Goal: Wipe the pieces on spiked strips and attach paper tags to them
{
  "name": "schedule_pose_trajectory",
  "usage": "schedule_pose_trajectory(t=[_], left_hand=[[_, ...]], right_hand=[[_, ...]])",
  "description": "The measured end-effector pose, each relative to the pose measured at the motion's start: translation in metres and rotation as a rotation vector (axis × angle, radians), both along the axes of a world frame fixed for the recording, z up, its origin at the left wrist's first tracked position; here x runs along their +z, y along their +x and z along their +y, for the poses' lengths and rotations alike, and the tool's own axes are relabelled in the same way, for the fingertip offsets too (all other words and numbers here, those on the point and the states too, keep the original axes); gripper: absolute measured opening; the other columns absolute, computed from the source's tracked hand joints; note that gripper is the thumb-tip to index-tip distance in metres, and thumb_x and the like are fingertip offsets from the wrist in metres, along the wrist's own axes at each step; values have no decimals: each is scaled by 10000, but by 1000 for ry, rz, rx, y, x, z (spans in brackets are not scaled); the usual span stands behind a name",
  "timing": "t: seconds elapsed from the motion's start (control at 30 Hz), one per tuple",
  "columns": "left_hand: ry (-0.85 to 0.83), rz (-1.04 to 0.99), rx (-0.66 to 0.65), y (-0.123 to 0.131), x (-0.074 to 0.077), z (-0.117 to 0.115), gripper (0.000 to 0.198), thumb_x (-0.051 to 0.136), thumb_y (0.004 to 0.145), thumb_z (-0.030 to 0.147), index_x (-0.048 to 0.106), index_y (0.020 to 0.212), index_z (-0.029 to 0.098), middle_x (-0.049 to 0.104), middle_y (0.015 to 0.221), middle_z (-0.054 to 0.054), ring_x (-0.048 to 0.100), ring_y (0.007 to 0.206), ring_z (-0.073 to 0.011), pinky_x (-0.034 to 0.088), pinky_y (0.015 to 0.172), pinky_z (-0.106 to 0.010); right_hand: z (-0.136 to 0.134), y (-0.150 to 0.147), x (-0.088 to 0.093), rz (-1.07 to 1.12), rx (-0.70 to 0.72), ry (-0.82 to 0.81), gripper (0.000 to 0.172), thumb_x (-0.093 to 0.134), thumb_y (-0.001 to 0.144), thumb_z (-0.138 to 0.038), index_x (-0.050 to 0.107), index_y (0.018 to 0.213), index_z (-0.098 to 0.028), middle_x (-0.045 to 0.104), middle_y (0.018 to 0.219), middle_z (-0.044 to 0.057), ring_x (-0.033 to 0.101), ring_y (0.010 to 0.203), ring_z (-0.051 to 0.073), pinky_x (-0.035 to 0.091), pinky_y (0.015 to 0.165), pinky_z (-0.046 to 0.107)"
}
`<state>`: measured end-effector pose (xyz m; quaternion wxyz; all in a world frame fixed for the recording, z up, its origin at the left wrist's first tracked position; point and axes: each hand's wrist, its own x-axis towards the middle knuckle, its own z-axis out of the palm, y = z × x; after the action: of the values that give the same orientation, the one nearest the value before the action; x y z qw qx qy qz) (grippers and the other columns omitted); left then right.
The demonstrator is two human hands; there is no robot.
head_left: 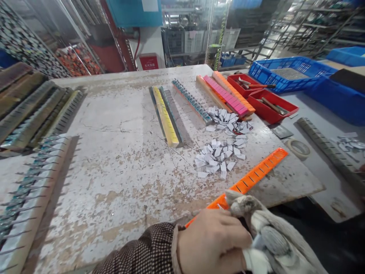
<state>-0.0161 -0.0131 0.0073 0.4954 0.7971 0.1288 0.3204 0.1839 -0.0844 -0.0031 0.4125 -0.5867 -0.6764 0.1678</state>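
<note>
My left hand (pixel 213 241), bare below a dark checked sleeve, reaches in at the bottom with its fingers curled. Against its fingertips is my right hand (pixel 272 232), in a worn whitish glove with its fingers bent. Something pale shows where the two hands meet, but what they pinch is hidden. An orange slotted strip (pixel 256 173) lies at a slant along the table's near edge, and both hands cover part of its lower end. Just beyond it is a loose pile of small white tags (pixel 218 156).
A yellow slotted bar (pixel 165 118), a teal-edged strip (pixel 191 101) and pink and orange bars (pixel 228 95) lie farther back. Red trays (pixel 272 106) and a blue crate (pixel 291 74) stand at right. Spiked strips (pixel 42 190) and stacked bars (pixel 28 106) occupy the left.
</note>
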Motion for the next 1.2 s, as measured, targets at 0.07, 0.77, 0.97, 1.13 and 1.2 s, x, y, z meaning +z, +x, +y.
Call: schedule_pose_trajectory(t=[0.07,0.77,0.97,1.13,1.2], left_hand=[[-38,106,228,0,-7,1,383,569,982,315,401,652,215,482,587,37,454,565,-119,375,565,-244],[488,972,421,-15,-55,91,114,605,950,209,620,1040,141,653,1055,-134,623,1024,-307,536,836,-417],[447,931,363,-10,-64,99,99,609,919,189,603,1010,151,669,1045,-128,625,1035,-304,529,866,-415],[394,889,345,-11,-60,97,40,603,894,162,596,932,172,700,957,-87,661,926,-262,527,808,-379],[356,877,360,-13,-56,91,42,616,883,161,589,910,181,705,900,-62,670,851,-240,521,736,-354]], right_hand=[[5,-5,-2,-22,27,60,133,563,995,-326,666,928,-274,700,919,51,713,1048,275,656,785,365],[45,14,-43,-741,26,323,65,657,914,-137,624,961,-167,711,1108,118,617,1222,336,473,1084,573],[57,10,-41,-722,102,186,150,543,896,-76,651,962,-156,705,1095,118,617,1218,334,461,1091,572],[65,15,-47,-601,215,126,168,517,871,-53,621,927,-173,684,1085,108,597,1241,308,458,1103,561],[62,12,-51,-571,241,171,151,529,890,-63,611,954,-172,674,1128,119,576,1268,304,453,1110,555]])
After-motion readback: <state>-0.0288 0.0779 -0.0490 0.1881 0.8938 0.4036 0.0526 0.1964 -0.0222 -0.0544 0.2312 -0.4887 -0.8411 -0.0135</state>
